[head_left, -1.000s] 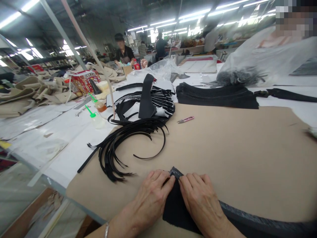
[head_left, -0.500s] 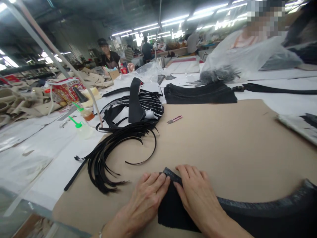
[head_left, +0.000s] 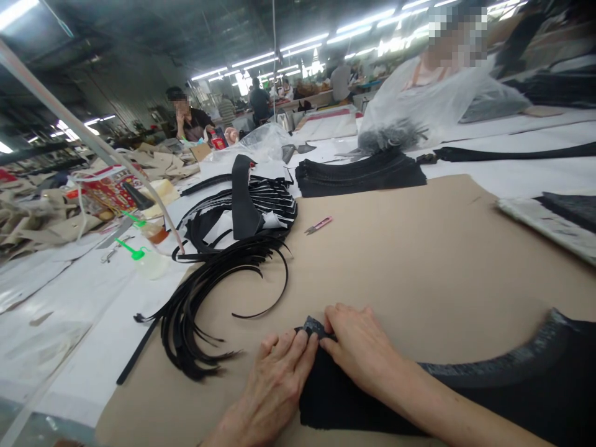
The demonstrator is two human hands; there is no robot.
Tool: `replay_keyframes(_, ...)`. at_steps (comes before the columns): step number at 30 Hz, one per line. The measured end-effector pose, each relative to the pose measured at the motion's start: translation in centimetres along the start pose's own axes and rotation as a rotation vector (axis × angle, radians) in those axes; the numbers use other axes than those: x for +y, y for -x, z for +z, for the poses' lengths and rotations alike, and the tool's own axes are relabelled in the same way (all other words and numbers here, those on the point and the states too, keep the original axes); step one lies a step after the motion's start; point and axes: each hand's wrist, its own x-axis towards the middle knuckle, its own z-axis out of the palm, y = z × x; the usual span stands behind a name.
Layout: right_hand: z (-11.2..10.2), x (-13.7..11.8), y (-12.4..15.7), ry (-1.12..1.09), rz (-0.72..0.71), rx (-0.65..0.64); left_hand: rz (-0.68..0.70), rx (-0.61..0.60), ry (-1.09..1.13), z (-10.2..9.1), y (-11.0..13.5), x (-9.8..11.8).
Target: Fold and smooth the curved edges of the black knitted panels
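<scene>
Cloth [head_left: 354,403], black with a grey curved edge, is lying flat near you on a brown sheet [head_left: 395,267], its far left corner under your fingertips and its right side running out of view. Your left hand [head_left: 282,375] is pressing on that corner with the fingers bunched together; you are hiding the underside, so I cannot tell whether it is gripping or only pressing. Your right hand [head_left: 356,347] is pinching the edge just beside it, thumb nearer you and fingers beyond, the two hands almost touching.

To the left, a bundle of thin black strips [head_left: 200,310] is curling across the sheet. Beyond it, a long black piece [head_left: 245,198] is resting on a fanned pile [head_left: 282,202] of black and white. Pink snips [head_left: 319,225] are lying right of that pile, and a black stack [head_left: 363,174] is lying past them. At the far left, two green-tipped bottles [head_left: 139,256] are standing near a red box [head_left: 109,191]. A clear bag [head_left: 419,118] is sitting farther back, and a co-worker [head_left: 195,124] in black is raising one hand to the head.
</scene>
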Motion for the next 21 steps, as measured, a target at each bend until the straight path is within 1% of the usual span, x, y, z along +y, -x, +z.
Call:
replay_keyframes(3, 0.5, 0.3, 0.0, -0.004, -0.020, 0.056, -0.006, 0.015, -0.018, 0.1, 0.0, 0.0)
replay_keyframes(5, 0.5, 0.3, 0.2, -0.001, -0.022, 0.054, -0.007, 0.026, -0.016, 0.0, -0.1, 0.0)
replay_keyframes(11, -0.1, -0.3, 0.4, 0.023, 0.010, -0.004, -0.011, 0.014, -0.035, -0.1, 0.0, 0.1)
replay_keyframes(14, -0.6, -0.6, 0.1, 0.034, 0.032, -0.058, -0.014, 0.008, -0.062, -0.1, 0.1, 0.1)
replay_keyframes(17, -0.9, -0.6, -0.1, 0.029, 0.025, -0.088, -0.012, 0.026, -0.070, -0.2, 0.1, 0.2)
replay_keyframes(21, -0.4, -0.2, 0.0, 0.046, -0.009, -0.026, -0.018, 0.077, -0.034, -0.3, -0.1, 0.2)
